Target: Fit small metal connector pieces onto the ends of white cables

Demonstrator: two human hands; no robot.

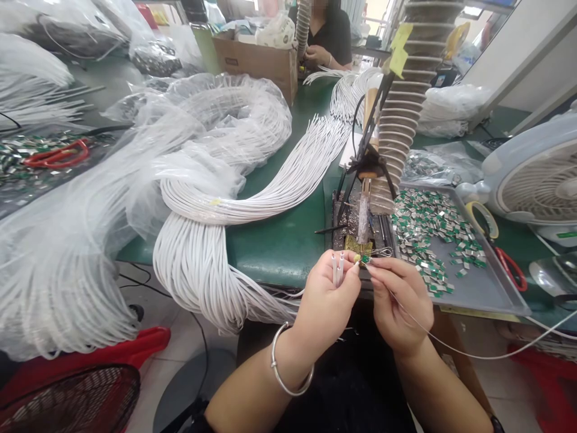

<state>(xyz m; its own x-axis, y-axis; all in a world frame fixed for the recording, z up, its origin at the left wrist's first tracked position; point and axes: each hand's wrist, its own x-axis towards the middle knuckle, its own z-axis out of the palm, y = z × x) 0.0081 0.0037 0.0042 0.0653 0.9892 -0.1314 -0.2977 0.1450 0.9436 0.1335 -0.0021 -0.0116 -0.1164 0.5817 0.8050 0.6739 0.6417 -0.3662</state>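
Note:
My left hand [328, 294] is closed around several white cables [335, 269] whose cut ends stick up between the fingers. Something small and yellow shows at its fingertips. My right hand [402, 300] pinches a thin pale wire [451, 355], which looks like solder and trails off to the right. Between both sets of fingertips sits a small green circuit board [365, 258]; which hand grips it I cannot tell. Just above it, a soldering iron [364, 210] points downward in a stand, its tip close to the fingertips.
A grey tray [491, 282] of small green-and-silver boards [424, 222] lies right. Bundled white cables [270, 198] and plastic-wrapped bundles [90, 240] cover the left. A ribbed hose [406, 102] rises beside the iron. A fan [541, 174] stands right; a person [322, 42] sits opposite.

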